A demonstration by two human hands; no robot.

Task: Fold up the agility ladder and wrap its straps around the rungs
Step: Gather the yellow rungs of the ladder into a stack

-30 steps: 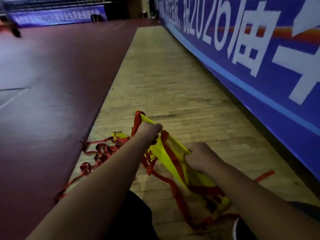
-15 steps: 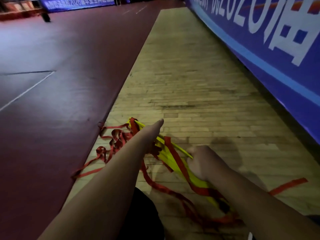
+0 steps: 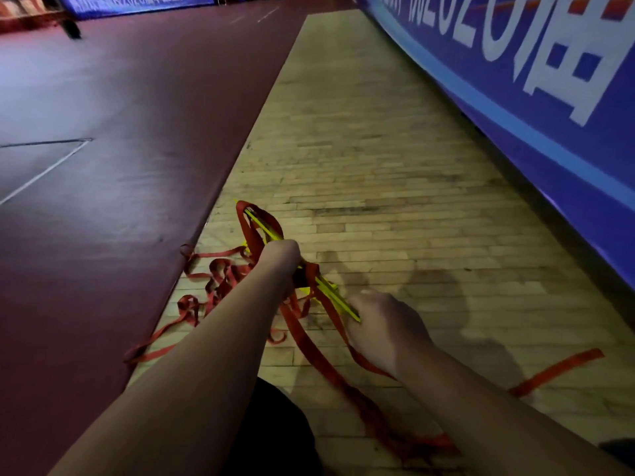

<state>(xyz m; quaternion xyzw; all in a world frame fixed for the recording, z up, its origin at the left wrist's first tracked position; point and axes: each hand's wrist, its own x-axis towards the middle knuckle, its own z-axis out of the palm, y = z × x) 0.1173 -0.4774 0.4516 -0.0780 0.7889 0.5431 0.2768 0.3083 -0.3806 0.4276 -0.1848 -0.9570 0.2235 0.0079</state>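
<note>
Where the agility ladder sits, just below the middle of the frame, its yellow rungs [image 3: 335,297] are gathered into one thin stack, held off the floor and slanting from upper left to lower right. The left hand [image 3: 280,261] grips the stack near its middle; its fingers are wrapped round the far side, out of sight. The right hand [image 3: 385,324] holds the lower end, fingers curled under and mostly hidden. A red loop stands over the stack's upper end. The red straps [image 3: 223,280] lie in loose tangles on the wooden floor [image 3: 378,149] to the left of the hands, and one strap runs off towards the lower right. A dark red mat [image 3: 103,166] fills the left of the frame, and a blue banner [image 3: 567,159] the upper right.
</note>
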